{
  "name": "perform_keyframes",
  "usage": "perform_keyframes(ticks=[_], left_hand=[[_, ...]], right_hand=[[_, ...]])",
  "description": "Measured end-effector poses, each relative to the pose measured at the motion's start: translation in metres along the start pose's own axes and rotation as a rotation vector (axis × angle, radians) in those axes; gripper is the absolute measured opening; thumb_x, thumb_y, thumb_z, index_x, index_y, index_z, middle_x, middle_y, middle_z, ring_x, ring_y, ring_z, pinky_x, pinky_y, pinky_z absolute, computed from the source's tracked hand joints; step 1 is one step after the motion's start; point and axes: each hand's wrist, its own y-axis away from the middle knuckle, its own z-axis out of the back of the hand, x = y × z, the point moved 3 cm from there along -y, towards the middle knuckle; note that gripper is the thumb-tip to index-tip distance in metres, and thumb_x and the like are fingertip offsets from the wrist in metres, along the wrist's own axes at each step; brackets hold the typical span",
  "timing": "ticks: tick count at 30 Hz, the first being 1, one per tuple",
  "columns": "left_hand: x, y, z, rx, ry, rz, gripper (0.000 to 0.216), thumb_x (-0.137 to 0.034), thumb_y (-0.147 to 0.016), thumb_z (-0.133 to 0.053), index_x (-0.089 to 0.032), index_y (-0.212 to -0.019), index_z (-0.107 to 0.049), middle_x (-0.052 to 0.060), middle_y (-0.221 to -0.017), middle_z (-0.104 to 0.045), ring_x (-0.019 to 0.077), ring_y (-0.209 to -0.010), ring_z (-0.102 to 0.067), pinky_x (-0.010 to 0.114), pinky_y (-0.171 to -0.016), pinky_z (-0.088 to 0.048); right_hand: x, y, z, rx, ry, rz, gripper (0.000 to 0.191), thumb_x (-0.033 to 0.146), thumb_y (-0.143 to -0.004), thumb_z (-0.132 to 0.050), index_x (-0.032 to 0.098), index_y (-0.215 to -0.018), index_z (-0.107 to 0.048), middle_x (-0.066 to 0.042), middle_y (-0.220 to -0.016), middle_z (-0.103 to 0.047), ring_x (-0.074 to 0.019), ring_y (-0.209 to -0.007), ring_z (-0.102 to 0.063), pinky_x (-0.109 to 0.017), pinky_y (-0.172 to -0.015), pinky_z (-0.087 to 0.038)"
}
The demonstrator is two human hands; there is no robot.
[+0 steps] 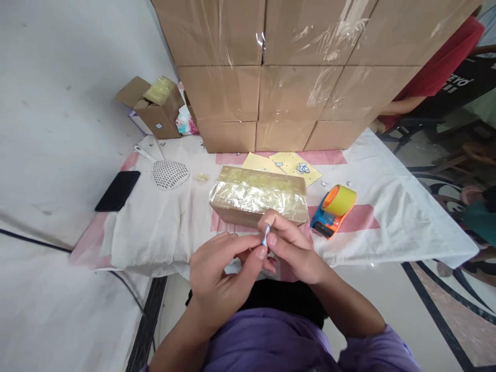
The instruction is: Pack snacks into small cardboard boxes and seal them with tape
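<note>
Pinched between the fingertips of both hands is a small white piece with a blue edge [265, 235], perhaps a bit of paper or a sticker; it is too small to name surely. My left hand [228, 263] is closed on its left side, my right hand [294, 245] on its right side. Just beyond my fingers lies a long cardboard box [258, 196], its top covered with shiny clear tape. A tape dispenser [334, 211] with a yellow roll, in orange and blue, sits to the right of the box.
Stacked cardboard boxes [298, 93] wrapped in film stand at the back of the cloth-covered table [155, 237]. Yellow sheets [292, 163] lie before them. On the left are a phone [118, 191], a perforated white skimmer [170, 174] and an open carton [160, 119]. A person's red sleeve [442, 62] shows at right.
</note>
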Motion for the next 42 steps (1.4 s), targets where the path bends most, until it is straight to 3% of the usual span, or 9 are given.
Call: perform_keyframes(ticks=[3, 7, 10, 13, 15, 19, 24, 35, 42], left_hand=[[0.0, 0.0, -0.007, 0.036, -0.069, 0.013, 0.014, -0.008, -0.087, -0.067, -0.022, -0.087, -0.064, -0.007, -0.064, -0.064, 0.0074, -0.055, -0.057, 0.021, -0.059, -0.046], [0.011, -0.004, -0.027, 0.204, -0.107, 0.009, 0.015, -0.009, -0.087, -0.062, -0.021, -0.08, -0.059, -0.006, -0.062, -0.057, 0.0092, -0.057, -0.054, 0.024, -0.059, -0.044], [0.035, -0.021, -0.031, 0.054, -0.322, -0.052, 0.002, -0.02, -0.09, -0.065, -0.021, -0.088, -0.064, 0.004, -0.085, -0.068, 0.0194, -0.084, -0.064, 0.036, -0.082, -0.051], [0.072, -0.05, -0.03, 0.028, -0.636, 0.1, 0.039, -0.041, -0.089, -0.068, -0.021, -0.122, -0.067, 0.017, -0.135, -0.061, 0.0384, -0.128, -0.054, 0.058, -0.107, -0.04], [0.096, -0.068, -0.029, 0.184, -0.693, 0.214, 0.056, -0.051, -0.091, -0.063, -0.027, -0.141, -0.058, 0.016, -0.154, -0.047, 0.0422, -0.143, -0.041, 0.063, -0.114, -0.033], [0.118, -0.085, -0.019, 0.409, -0.656, 0.237, 0.053, -0.057, -0.094, -0.055, -0.037, -0.143, -0.058, 0.004, -0.162, -0.04, 0.0381, -0.147, -0.039, 0.061, -0.119, -0.032], [0.12, -0.083, -0.011, 0.444, -0.655, 0.196, 0.051, -0.056, -0.095, -0.056, -0.041, -0.144, -0.057, -0.001, -0.164, -0.037, 0.0352, -0.147, -0.04, 0.06, -0.121, -0.033], [0.12, -0.082, -0.011, 0.448, -0.666, 0.202, 0.047, -0.052, -0.096, -0.058, -0.044, -0.143, -0.058, -0.004, -0.164, -0.037, 0.0359, -0.146, -0.041, 0.061, -0.121, -0.034], [0.119, -0.083, -0.014, 0.446, -0.68, 0.186, 0.048, -0.053, -0.096, -0.058, -0.039, -0.141, -0.06, 0.0, -0.164, -0.038, 0.0352, -0.146, -0.041, 0.058, -0.122, -0.032]], right_hand=[[0.001, 0.014, 0.012, -0.204, 0.511, 0.293, 0.003, 0.022, -0.101, -0.056, 0.023, -0.099, -0.058, 0.002, -0.076, -0.057, -0.0115, -0.063, -0.05, -0.025, -0.059, -0.041], [-0.001, 0.05, 0.032, -0.452, 1.002, 0.638, 0.021, 0.008, -0.091, -0.06, 0.023, -0.105, -0.066, -0.002, -0.079, -0.062, -0.0165, -0.07, -0.053, -0.032, -0.065, -0.043], [-0.008, 0.08, 0.062, -0.783, 0.971, 0.585, 0.018, 0.012, -0.094, -0.059, 0.024, -0.103, -0.069, -0.001, -0.076, -0.061, -0.016, -0.066, -0.053, -0.031, -0.063, -0.043], [-0.017, 0.098, 0.092, -0.993, 0.857, 0.441, 0.01, 0.023, -0.099, -0.059, 0.024, -0.099, -0.069, 0.002, -0.069, -0.058, -0.014, -0.061, -0.054, -0.028, -0.06, -0.043], [-0.022, 0.1, 0.106, -1.02, 0.771, 0.382, 0.012, 0.029, -0.101, -0.057, 0.024, -0.097, -0.068, 0.004, -0.066, -0.056, -0.0131, -0.06, -0.053, -0.026, -0.059, -0.043], [-0.033, 0.084, 0.119, -0.875, 0.712, 0.187, 0.02, 0.036, -0.102, -0.056, 0.023, -0.093, -0.068, 0.003, -0.067, -0.056, -0.013, -0.06, -0.053, -0.025, -0.058, -0.042], [-0.04, 0.055, 0.118, -0.641, 0.83, 0.053, 0.02, 0.032, -0.102, -0.056, 0.022, -0.094, -0.071, -0.001, -0.081, -0.07, -0.0154, -0.071, -0.062, -0.027, -0.065, -0.045], [-0.038, 0.039, 0.121, -0.578, 0.977, 0.0, 0.025, 0.026, -0.104, -0.047, 0.021, -0.084, -0.061, -0.001, -0.079, -0.065, -0.0158, -0.073, -0.062, -0.027, -0.068, -0.042], [-0.053, 0.048, 0.109, -0.973, 0.906, 0.011, 0.021, 0.034, -0.09, -0.069, 0.022, -0.107, -0.074, -0.001, -0.077, -0.073, -0.0169, -0.062, -0.064, -0.03, -0.064, -0.053]])
